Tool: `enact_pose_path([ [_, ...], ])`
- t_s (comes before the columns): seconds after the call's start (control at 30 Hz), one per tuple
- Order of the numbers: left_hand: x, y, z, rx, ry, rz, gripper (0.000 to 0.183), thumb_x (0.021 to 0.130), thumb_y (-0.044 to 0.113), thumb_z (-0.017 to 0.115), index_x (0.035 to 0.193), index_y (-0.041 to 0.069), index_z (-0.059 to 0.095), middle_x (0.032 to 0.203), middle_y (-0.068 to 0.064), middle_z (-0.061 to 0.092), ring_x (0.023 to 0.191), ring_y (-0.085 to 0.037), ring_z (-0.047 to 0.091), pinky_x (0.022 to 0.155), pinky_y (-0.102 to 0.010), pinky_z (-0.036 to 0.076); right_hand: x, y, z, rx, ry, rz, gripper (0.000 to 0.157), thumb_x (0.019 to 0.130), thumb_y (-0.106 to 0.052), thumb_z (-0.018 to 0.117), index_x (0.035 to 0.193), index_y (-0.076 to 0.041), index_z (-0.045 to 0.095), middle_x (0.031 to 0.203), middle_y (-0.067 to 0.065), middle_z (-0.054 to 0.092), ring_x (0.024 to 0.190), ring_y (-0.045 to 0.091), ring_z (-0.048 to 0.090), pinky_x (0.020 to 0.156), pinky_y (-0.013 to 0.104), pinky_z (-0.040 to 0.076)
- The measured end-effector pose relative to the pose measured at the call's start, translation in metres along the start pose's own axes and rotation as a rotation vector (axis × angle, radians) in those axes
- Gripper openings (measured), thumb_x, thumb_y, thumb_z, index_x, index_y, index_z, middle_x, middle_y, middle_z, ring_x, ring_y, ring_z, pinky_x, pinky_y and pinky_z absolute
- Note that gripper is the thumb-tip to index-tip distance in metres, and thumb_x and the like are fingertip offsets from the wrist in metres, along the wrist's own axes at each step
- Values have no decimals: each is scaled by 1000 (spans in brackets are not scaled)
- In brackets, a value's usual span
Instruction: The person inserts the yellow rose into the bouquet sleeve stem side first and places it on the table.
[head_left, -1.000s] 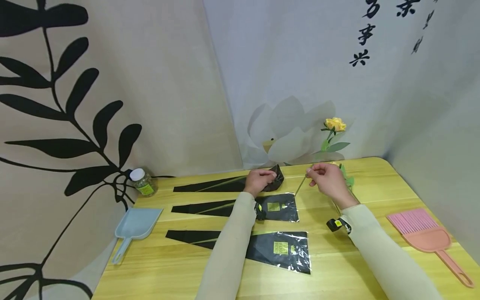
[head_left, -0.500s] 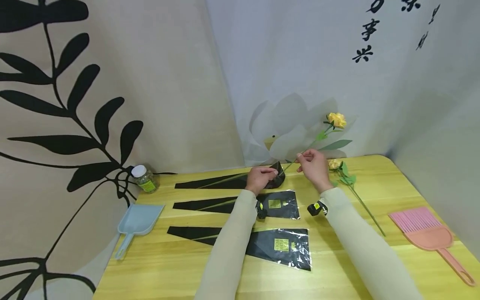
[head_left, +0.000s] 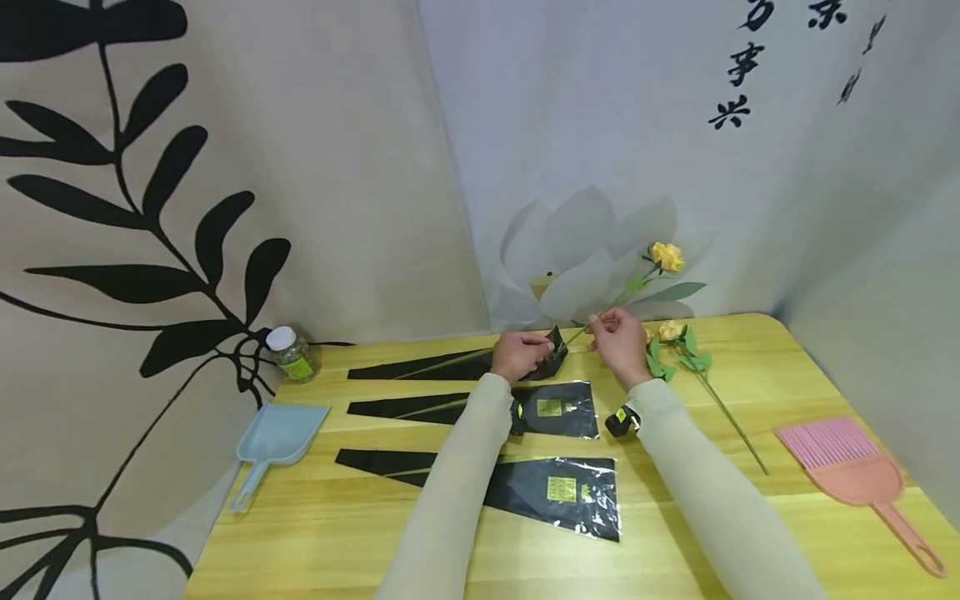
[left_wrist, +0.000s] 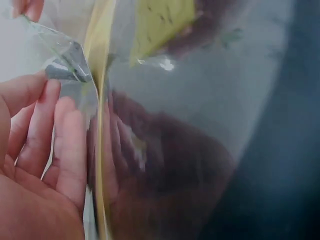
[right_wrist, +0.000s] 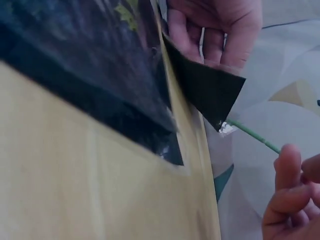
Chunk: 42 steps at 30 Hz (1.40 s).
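In the head view my left hand (head_left: 517, 357) pinches the open right end of the farthest black flower sleeve (head_left: 420, 367), and its mouth stands raised. My right hand (head_left: 618, 342) pinches the green stem of a yellow rose (head_left: 666, 257), bloom up and tilted to the right. The right wrist view has the stem (right_wrist: 255, 135) reaching the corner of the sleeve's lifted edge (right_wrist: 210, 90); how far it goes inside is hidden. Close up in the left wrist view, fingers (left_wrist: 72, 150) lie against the sleeve's clear film. Two more black sleeves, middle (head_left: 573, 408) and front (head_left: 525, 492), lie flat nearer me.
More yellow roses (head_left: 670, 329) lie right of my right hand, one long stem pointing toward me. At the left are a white-lidded jar (head_left: 292, 358) and a blue dustpan (head_left: 277, 433). A pink dustpan (head_left: 855, 475) with comb-like teeth lies at the right. Curtains hang behind the table (head_left: 675, 533).
My right hand has moved left with the rose, bringing its stem end from above the table to the far sleeve's mouth. My left hand keeps its hold there.
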<state>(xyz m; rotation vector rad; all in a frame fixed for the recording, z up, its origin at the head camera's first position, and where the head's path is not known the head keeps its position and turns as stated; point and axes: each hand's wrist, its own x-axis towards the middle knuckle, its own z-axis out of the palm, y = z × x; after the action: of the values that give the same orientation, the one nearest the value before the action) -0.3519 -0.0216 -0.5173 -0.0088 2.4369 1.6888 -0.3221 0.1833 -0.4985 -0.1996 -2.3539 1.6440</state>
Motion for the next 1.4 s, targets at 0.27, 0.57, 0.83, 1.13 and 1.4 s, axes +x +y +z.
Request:
enact_pose_path([
  [0.27,0,-5,0,-74,-53,-21,12,94,15,82,104,10,85,91,-5,81,69,-10,74,68,-26,65,-3,9,2,8,9,30,22,107,-26,64,101,-5,62,106,22,80,82,46,77,43,26,49],
  [0.57,9,7,6,-63,-42,28,15,97,17,78,109,9,84,90,-5,80,70,-7,73,70,-23,65,3,7,2,57,29,40,20,108,-24,64,103,-4,62,107,21,79,80,41,78,44,24,48],
  [0.83,11,12,12,-72,-15,46,14,99,15,76,108,6,84,86,-5,80,67,-6,71,69,-22,64,4,8,12,122,37,78,18,108,-24,63,104,-7,59,109,21,79,71,29,78,46,24,49],
  [1.13,7,6,18,-103,-12,68,21,103,16,71,118,5,81,96,-8,80,75,-8,72,74,-25,65,-2,12,26,211,45,113,17,108,-22,63,102,-6,58,110,25,78,62,20,75,51,28,56],
  [1.4,-3,4,22,-123,1,102,27,105,16,68,127,3,77,104,-12,79,81,-10,73,78,-25,65,-11,14,35,265,26,149,15,108,-18,62,103,-5,57,115,30,75,62,24,72,49,28,54],
])
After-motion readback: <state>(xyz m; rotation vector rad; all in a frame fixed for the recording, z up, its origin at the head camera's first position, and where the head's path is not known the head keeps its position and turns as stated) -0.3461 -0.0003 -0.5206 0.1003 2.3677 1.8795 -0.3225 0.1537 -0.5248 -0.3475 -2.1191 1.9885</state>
